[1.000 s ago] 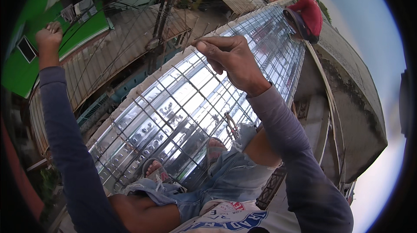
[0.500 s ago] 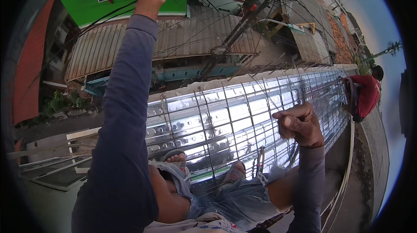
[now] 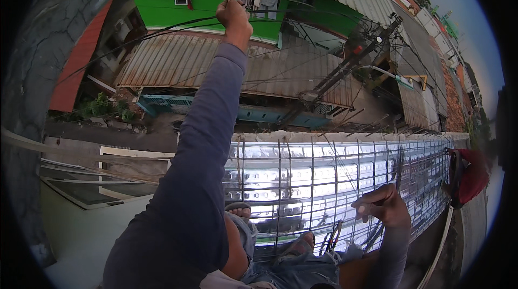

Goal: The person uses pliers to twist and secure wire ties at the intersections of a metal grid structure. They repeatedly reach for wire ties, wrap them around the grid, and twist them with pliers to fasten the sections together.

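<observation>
My left hand [image 3: 235, 19], at the end of a stretched arm, is raised high with its fingers curled closed. Whatever they hold is hidden or too small to name. My right hand [image 3: 384, 205] is low over a grid of steel reinforcing bars [image 3: 312, 185], thumb and fingers pinched together; I cannot make out anything in them. Under the grid lies shiny, dimpled metal decking [image 3: 302, 176]. A dark tool with slim, paired handles [image 3: 335, 235] stands near my right knee. My sandalled feet [image 3: 240, 212] rest on the grid.
A concrete edge [image 3: 334, 137] bounds the deck, with a drop to the street beyond. Dark cables [image 3: 186, 22] and a utility pole [image 3: 345, 68] are past it. A person in red [image 3: 472, 178] bends over the grid's far right end. A rough grey wall [image 3: 32, 73] rises at left.
The view has swung left, shifting the scene rightward and down in the picture. Both hands stay closed, the left still raised. The person in red is bent lower.
</observation>
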Demonstrator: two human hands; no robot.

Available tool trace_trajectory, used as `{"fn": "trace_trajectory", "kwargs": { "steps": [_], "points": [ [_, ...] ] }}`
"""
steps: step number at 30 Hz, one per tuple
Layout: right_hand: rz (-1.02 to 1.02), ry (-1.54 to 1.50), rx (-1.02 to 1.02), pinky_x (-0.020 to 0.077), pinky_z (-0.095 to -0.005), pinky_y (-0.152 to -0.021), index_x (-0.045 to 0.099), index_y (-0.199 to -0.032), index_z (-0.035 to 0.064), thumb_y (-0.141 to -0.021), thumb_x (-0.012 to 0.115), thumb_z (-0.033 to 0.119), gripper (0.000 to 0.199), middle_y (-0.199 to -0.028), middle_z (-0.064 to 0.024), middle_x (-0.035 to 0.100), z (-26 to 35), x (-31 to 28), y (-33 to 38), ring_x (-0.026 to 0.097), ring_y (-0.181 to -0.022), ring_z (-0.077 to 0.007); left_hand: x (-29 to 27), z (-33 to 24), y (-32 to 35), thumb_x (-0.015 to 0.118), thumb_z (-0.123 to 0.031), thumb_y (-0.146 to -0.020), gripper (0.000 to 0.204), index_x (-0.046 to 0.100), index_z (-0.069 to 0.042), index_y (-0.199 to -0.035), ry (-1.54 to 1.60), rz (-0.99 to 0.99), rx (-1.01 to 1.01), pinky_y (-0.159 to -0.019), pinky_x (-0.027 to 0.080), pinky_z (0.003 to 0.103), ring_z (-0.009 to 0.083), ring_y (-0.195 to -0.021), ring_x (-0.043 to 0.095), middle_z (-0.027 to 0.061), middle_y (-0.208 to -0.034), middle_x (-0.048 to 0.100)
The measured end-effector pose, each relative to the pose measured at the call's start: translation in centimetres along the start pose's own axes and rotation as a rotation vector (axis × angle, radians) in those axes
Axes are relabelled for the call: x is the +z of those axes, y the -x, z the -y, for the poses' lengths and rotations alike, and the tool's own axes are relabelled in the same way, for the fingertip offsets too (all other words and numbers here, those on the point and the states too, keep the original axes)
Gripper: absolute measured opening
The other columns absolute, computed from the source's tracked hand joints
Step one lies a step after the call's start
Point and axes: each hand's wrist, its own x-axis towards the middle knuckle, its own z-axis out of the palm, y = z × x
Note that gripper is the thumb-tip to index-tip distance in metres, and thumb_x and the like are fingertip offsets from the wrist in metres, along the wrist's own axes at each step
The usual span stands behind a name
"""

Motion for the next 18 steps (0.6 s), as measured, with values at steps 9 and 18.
{"fn": "trace_trajectory", "kwargs": {
  "steps": [9, 18],
  "points": [
    [-0.491, 0.211, 0.081, 0.0472, -0.029, -0.046, 0.075, -0.094, -0.0092, -0.099, 0.063, 0.008, 0.021, -0.064, -0.0091, 0.068, -5.6, -0.1, -5.1, 0.059, -0.05, -0.01, 0.9, 1.4, 0.3, 0.059, -0.014, -0.103, 0.012, 0.057, -0.008, -0.093, -0.073, 0.023, -0.07, -0.046, 0.03, 0.027, 0.0101, -0.057, 0.045, 0.0019, -0.082, 0.055],
    [0.025, -0.674, -0.369, 0.0432, -0.0279, -0.049, 0.075, -0.108, -0.0097, -0.1, 0.066, 0.009, 0.023, -0.063, -0.0057, 0.062, 1.1, 0.5, 0.4, 0.052, -0.051, -0.011, -2.3, 1.7, -2.4, 0.057, -0.013, -0.101, 0.014, 0.064, -0.002, -0.095, -0.031, -0.12, -0.068, -0.044, 0.029, 0.028, 0.0098, -0.051, 0.042, 0.0016, -0.075, 0.055]
  ]
}}
